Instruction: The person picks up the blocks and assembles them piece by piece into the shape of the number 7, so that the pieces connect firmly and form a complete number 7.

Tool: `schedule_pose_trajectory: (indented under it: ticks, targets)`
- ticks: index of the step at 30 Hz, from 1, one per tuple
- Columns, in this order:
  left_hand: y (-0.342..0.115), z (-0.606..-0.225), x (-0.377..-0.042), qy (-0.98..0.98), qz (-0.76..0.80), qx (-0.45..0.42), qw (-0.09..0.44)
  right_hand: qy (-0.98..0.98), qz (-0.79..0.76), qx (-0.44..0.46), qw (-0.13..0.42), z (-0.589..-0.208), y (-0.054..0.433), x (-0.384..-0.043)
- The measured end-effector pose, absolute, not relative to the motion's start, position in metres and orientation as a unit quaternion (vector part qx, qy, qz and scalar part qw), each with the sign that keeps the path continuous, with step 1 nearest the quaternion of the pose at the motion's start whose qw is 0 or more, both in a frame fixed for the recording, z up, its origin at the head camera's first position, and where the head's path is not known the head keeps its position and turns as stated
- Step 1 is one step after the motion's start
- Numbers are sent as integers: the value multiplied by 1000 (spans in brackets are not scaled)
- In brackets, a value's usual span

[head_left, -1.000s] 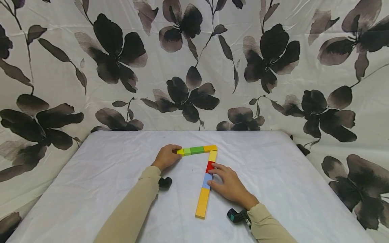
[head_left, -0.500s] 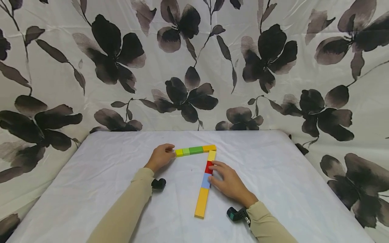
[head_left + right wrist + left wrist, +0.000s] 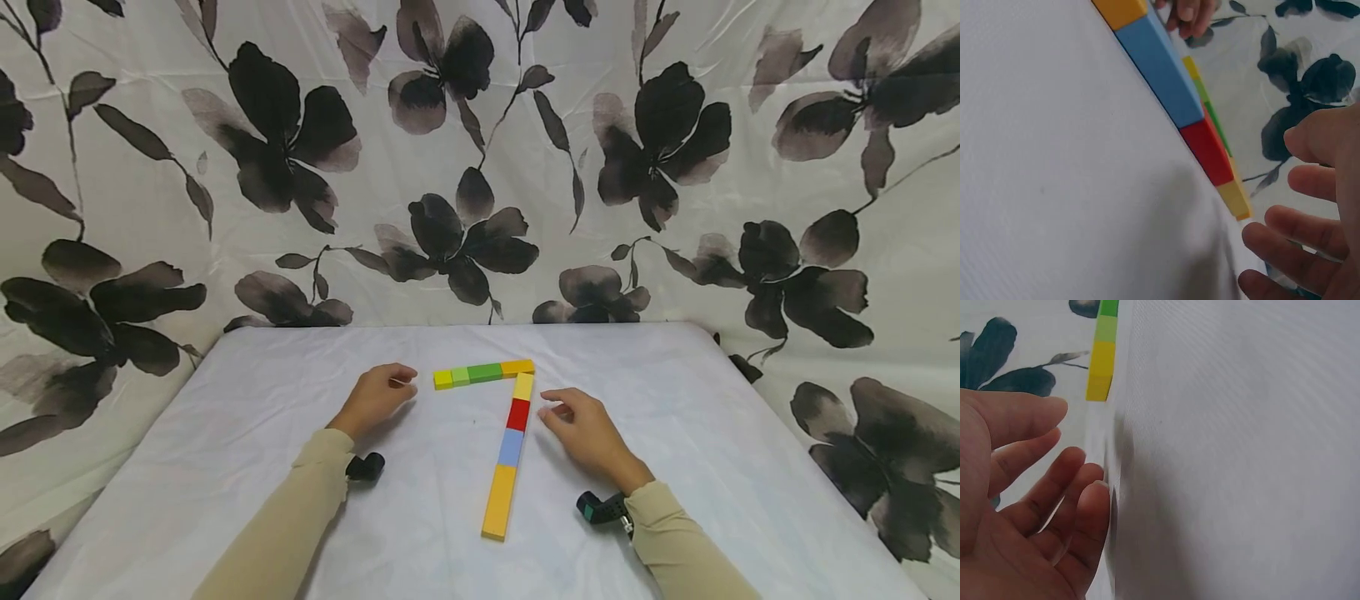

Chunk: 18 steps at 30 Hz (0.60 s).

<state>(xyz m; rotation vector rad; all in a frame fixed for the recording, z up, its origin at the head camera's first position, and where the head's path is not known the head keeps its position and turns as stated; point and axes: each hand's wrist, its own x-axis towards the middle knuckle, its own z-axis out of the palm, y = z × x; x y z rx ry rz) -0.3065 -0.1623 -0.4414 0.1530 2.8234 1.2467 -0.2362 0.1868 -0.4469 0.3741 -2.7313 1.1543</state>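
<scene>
Coloured blocks lie end to end on the table in two rows shaped like a 7. The far row runs from a bright yellow block [image 3: 443, 380] through a light green block [image 3: 461, 377] and a green block [image 3: 484, 372] to an orange block [image 3: 517, 367]. Below its right end come a pale yellow block [image 3: 523, 386], a red block [image 3: 518, 414], a blue block [image 3: 511, 447] and a long orange block [image 3: 498, 502]. My left hand [image 3: 377, 395] is left of the bright yellow block, apart from it, fingers relaxed. Right of the red block, my right hand [image 3: 585, 427] holds nothing, its fingers loosely bent.
A white cloth covers the table [image 3: 420, 533]. Behind it hangs a white curtain [image 3: 570, 50] with dark flowers. A black wrist camera [image 3: 366, 467] sits on the left wrist, another camera [image 3: 596, 507] on the right.
My left hand has let go of the bright yellow block and drawn away to the left. The right hand has come off the red and blue blocks and moved right. The blocks look unmoved.
</scene>
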Motion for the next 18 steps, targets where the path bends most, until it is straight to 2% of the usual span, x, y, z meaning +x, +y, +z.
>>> schedule_pose_trajectory:
  ticks: [18]
  targets:
    - [-182,-436,-287,924,376,76,17,-923,348,113,119,-438,235,-247]
